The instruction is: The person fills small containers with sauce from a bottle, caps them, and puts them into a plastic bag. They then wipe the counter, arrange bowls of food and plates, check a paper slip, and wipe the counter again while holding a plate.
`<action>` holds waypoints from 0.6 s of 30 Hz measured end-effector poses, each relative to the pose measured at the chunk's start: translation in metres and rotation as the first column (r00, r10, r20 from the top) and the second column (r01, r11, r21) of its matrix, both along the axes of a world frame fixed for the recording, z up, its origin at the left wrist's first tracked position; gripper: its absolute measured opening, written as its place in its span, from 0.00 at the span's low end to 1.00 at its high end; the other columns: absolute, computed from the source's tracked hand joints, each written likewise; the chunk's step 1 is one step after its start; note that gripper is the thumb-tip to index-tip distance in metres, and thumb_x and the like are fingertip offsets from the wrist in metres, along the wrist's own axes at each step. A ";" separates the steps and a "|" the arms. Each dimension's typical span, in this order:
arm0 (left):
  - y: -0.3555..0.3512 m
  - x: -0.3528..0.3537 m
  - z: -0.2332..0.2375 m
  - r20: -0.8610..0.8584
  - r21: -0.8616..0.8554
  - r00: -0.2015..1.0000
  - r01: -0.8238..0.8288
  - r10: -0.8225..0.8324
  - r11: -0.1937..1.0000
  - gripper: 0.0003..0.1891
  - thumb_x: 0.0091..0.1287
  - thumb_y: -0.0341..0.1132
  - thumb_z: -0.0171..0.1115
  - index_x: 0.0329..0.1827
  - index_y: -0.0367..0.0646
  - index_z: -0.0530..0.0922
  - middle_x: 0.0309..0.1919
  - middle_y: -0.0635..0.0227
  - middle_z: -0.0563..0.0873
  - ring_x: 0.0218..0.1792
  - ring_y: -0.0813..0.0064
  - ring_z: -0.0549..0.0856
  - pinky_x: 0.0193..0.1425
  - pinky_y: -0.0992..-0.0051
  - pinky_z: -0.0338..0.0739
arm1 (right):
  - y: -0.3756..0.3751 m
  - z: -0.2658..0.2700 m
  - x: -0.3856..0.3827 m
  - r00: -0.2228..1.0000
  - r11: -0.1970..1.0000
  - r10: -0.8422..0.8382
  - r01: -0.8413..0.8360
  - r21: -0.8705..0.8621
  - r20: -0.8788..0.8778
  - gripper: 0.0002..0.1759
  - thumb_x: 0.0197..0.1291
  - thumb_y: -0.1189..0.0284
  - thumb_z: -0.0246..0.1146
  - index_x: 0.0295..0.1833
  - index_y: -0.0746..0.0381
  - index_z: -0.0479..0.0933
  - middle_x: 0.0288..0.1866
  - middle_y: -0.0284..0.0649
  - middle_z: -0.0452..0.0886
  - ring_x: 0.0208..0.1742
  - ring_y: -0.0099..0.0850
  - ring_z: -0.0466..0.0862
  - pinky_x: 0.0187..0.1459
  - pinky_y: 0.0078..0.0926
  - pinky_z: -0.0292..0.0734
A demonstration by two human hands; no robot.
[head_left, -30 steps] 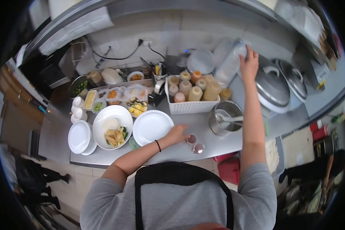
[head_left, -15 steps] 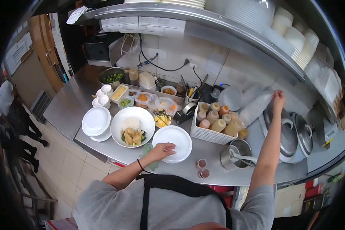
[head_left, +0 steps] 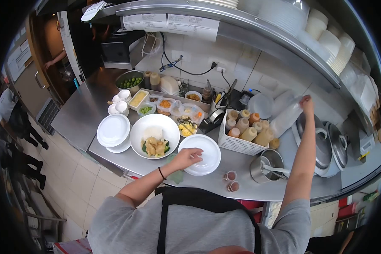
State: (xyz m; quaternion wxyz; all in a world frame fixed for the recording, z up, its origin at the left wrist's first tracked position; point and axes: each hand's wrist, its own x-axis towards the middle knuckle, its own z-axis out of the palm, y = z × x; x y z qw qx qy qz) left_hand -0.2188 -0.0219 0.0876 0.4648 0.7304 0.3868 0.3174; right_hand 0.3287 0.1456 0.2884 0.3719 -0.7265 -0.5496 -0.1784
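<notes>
My left hand [head_left: 188, 159] hovers over or rests on a round white lid [head_left: 208, 155] near the counter's front edge. Its fingers are loosely bent and hold nothing. Stretched far to the right, my right hand [head_left: 307, 104] has its fingers closed at the end of a clear plastic bag [head_left: 286, 120]. What lies inside the bag I cannot make out. Left of the lid is a white bowl [head_left: 136, 143] with rice, pieces of food in pale sauce [head_left: 155, 147] and greens. A second white lid [head_left: 113, 129] covers another bowl further left.
A white basket [head_left: 243, 146] of sauce bottles stands mid-counter, beside a steel pot [head_left: 260, 171] with utensils. Two small cups [head_left: 233, 186] sit near the edge. Metal-lidded containers [head_left: 317, 146] are at right, below an overhead shelf [head_left: 241, 21]. Another person [head_left: 17, 110] stands at left.
The view has shifted slightly, so the counter sits a little further right in the picture. Both hands keep nearly the same places, the left by the lid, the right at the bag.
</notes>
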 end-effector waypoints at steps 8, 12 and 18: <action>0.030 -0.056 0.045 -0.237 0.248 0.971 0.082 -0.022 0.965 0.19 0.55 0.32 0.64 0.50 0.37 0.76 0.38 0.59 0.83 0.36 0.72 0.83 0.41 0.74 0.78 | -0.017 0.023 -0.019 0.649 0.851 0.497 -0.235 0.469 -0.576 0.19 0.59 0.62 0.58 0.47 0.66 0.68 0.36 0.37 0.77 0.39 0.30 0.79 0.36 0.28 0.73; 0.038 -0.087 0.080 -0.340 0.206 0.940 0.107 -0.032 0.973 0.19 0.55 0.32 0.64 0.49 0.37 0.76 0.38 0.58 0.83 0.36 0.71 0.83 0.41 0.73 0.79 | -0.045 0.005 -0.058 0.958 0.931 0.041 0.067 0.358 -0.285 0.12 0.59 0.68 0.57 0.43 0.65 0.73 0.36 0.41 0.78 0.40 0.34 0.78 0.40 0.30 0.72; 0.038 -0.066 0.075 -0.135 0.327 0.991 0.025 0.020 0.945 0.16 0.56 0.32 0.63 0.48 0.38 0.77 0.39 0.58 0.83 0.37 0.69 0.83 0.40 0.75 0.79 | -0.057 0.037 -0.123 0.884 0.856 -0.014 -0.231 0.463 0.467 0.05 0.51 0.72 0.60 0.33 0.61 0.76 0.35 0.41 0.78 0.37 0.42 0.75 0.38 0.36 0.70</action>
